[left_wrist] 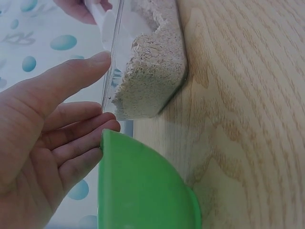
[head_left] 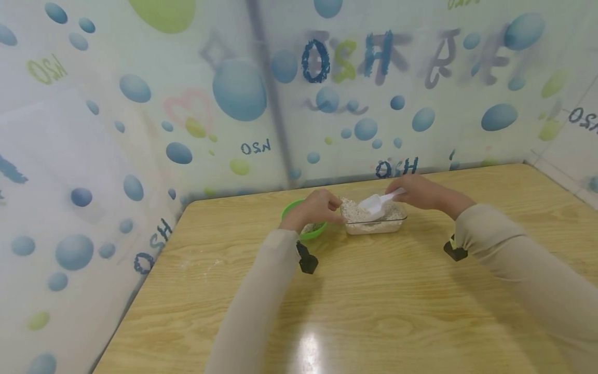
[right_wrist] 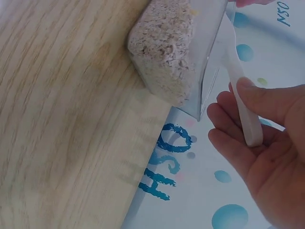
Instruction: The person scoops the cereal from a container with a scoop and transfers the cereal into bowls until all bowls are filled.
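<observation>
While the bench (head_left: 374, 301) carries a glass container (head_left: 375, 227) near twelve o'clock and a green bowl (head_left: 314, 235) at the container's nine, my left grip (head_left: 314, 209), loosely spread, holds nothing; my right grip (head_left: 417, 192) pinches a white scoop (head_left: 372, 204) in pale flakes (head_left: 352, 212).

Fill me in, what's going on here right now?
A person's right hand holds a white scoop by its handle, the scoop's blade inside a glass container of pale flakes. The left hand is by the container and the green bowl, its fingertips close to both rims; whether they bear on either is hard to tell. Both vessels stand side by side on the table, and some flakes show in the bowl too.
</observation>
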### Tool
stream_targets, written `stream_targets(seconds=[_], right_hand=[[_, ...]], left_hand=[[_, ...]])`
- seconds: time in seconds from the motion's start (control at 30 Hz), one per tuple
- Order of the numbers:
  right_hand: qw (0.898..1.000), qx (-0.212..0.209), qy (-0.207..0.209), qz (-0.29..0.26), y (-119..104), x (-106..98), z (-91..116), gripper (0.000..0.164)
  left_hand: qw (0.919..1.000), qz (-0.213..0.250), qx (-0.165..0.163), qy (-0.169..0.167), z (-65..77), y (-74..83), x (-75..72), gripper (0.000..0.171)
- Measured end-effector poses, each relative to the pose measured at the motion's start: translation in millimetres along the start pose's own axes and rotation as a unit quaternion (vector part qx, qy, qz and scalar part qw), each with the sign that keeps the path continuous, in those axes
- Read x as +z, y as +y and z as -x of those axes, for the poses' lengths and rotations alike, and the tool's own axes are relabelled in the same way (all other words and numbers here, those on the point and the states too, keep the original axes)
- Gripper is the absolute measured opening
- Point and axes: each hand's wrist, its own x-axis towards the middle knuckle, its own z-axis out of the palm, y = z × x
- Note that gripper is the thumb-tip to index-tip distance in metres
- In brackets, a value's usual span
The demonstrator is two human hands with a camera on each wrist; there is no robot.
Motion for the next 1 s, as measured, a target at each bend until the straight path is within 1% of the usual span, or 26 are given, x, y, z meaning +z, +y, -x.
stream_targets(seconds=[0.07,0.1,0.27,0.4,0.47,0.53,0.63,0.67,0.77,0.87,0.9,1.0], right_hand=[[1.000,0.000,-0.005,0.004,0,2,0,0.022],[1.000,0.000,-0.008,0.006,0,3,0,0.022],[1.000,-0.006,-0.005,0.006,1,8,0,0.022],[1.000,-0.007,0.013,-0.003,4,12,0,0.022],[1.000,-0.003,0.019,-0.010,5,14,2,0.022],[1.000,0.005,0.023,-0.017,6,15,3,0.023],[0.999,0.009,0.028,-0.027,7,16,5,0.024],[0.999,0.010,0.030,-0.029,7,17,6,0.024],[0.998,0.012,0.040,-0.036,5,16,9,0.025],[0.998,0.018,0.048,-0.045,4,16,12,0.027],[0.997,0.020,0.050,-0.050,5,17,12,0.027],[0.996,0.027,0.054,-0.060,7,18,13,0.029]], left_hand=[[0.9999,-0.001,0.011,0.002,-0.5,-0.5,0.4,0.049],[0.9998,0.000,0.018,0.002,-0.7,-0.8,0.6,0.053],[0.9992,0.001,0.040,0.002,-0.7,-1.3,1.1,0.054],[0.9991,0.001,0.043,0.003,-0.1,-0.6,1.1,0.053],[0.9991,-0.002,0.041,0.001,-0.1,-0.5,1.2,0.052],[0.9995,-0.006,0.032,0.003,-0.2,-0.4,1.3,0.047],[0.9999,-0.006,0.009,0.002,0.3,0.6,0.8,0.023],[1.0000,-0.005,0.001,0.002,0.8,1.1,0.5,0.021],[0.9999,-0.004,-0.016,-0.002,2.1,2.4,-0.1,0.043],[0.9999,-0.002,-0.017,-0.001,2.4,2.7,0.0,0.044],[0.9999,-0.004,-0.015,-0.003,2.3,2.7,0.0,0.038],[0.9999,-0.004,-0.011,-0.001,2.4,3.0,0.1,0.030]])
